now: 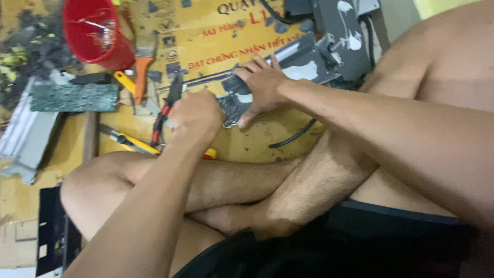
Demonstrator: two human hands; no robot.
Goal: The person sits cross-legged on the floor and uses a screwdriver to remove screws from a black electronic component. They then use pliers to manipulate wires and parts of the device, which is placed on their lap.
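We judged the small dark circuit board [232, 105] light, stiff and fragile, best held by its edges; our right hand [261, 82] pinched it narrowly, just right of the red-handled pliers [165, 109]; our left hand [194, 116] was fisted beside it, on what we could not tell; beneath lay worn yellow cardboard [206, 36], the red bucket [95, 32] beyond the pliers.
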